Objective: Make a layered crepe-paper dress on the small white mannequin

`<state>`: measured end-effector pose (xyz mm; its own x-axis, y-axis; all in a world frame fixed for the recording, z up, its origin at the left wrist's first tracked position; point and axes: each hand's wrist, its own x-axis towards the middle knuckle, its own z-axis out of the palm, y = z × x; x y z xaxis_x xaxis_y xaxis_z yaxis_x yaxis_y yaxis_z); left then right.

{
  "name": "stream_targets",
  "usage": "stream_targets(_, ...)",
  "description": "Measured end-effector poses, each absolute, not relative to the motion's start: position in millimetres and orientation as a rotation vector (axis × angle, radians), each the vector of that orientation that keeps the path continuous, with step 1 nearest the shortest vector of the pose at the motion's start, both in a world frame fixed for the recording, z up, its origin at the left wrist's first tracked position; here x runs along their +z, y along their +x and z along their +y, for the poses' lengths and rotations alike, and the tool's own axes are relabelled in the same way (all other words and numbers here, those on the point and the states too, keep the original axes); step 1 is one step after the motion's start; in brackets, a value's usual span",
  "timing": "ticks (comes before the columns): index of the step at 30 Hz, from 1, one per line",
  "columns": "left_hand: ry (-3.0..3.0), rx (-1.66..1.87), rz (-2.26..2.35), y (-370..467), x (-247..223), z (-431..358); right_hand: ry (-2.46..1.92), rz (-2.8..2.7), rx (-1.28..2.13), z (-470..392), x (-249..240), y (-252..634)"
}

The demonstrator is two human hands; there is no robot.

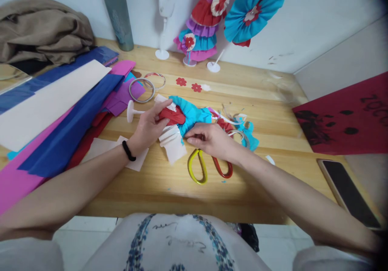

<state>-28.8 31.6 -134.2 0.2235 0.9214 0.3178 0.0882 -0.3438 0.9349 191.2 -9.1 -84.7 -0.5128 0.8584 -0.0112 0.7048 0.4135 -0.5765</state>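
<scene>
A small figure lies on its side on the table, wrapped in red crepe paper (173,116) and blue crepe paper (194,113). Its white stand (131,111) points left. My left hand (150,123) is closed around the red part, thumb in front and fingers over the top. At the lower edge of the blue paper, the fingertips of my right hand (212,138) pinch together on it. White paper strips (173,146) hang below the red part. Scissors with one yellow handle (197,170) and one red handle lie under my right hand, blades hidden.
Left: stacked crepe paper (51,101), tape rolls (142,90) and brown cloth (42,28). Behind: a grey-green cylinder (118,16), a bare white figure (166,4), and paper-dressed stands (203,40). Red paper flowers (181,81) lie centrally; blue scraps (250,135) and a phone (348,192) lie right.
</scene>
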Motion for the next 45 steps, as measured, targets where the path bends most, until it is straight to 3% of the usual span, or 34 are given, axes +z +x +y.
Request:
stream_targets(3,1.662,1.223,0.95,-29.7,-132.4,31.0,-1.357,-2.435,0.627,-15.4,-81.8,186.2)
stream_targets(10,1.628,1.22,0.95,-29.3,-133.8,30.1,-1.092,-2.581,-0.22,-31.8,-74.4,183.3)
stream_targets(17,1.619,1.214,0.93,-29.8,-135.7,30.7,-1.23,-2.584,0.067,-21.4,-82.6,182.4)
stream_targets(27,1.682,1.236,0.958,-29.6,-137.2,32.7,-1.367,-2.703,-0.029,-20.3,-96.8,181.1)
stream_targets(36,1.63,1.209,0.969,-29.1,-134.3,30.4,-1.421,-2.174,0.794,-18.9,-99.0,172.2)
stream_targets(45,1.555,1.171,0.918,-32.0,-136.8,30.3,-1.161,-1.653,1.61,-27.7,-97.2,171.5)
